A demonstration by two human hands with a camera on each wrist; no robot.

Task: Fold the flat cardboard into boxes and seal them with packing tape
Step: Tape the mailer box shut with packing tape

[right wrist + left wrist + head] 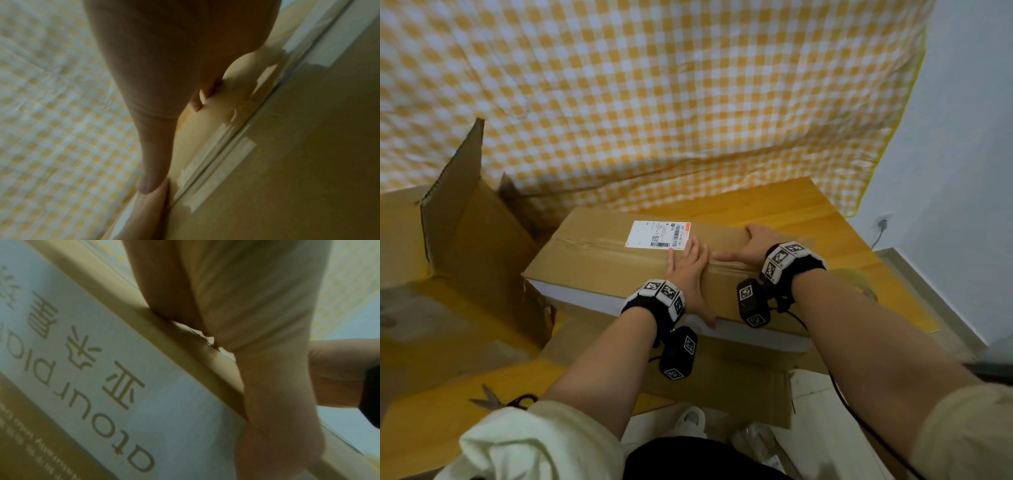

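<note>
Centre of the head view, on the wooden table [825,219], sits the closed cardboard box [599,270] with both hands flat on its lid: left hand [688,270] has fingers straight and together beside the shipping label [659,234], right hand [756,245] has fingers spread, thumb along the taped centre seam [592,244]. Neither pinches anything. Corrugated board like this looks stiff but dents at the edges, and old glossy tape is probably slick, so I'd press on the flaps either side of the seam and lift by the bottom corners. Probably light, though I can't see inside. Another opened box [479,219] stands at left
</note>
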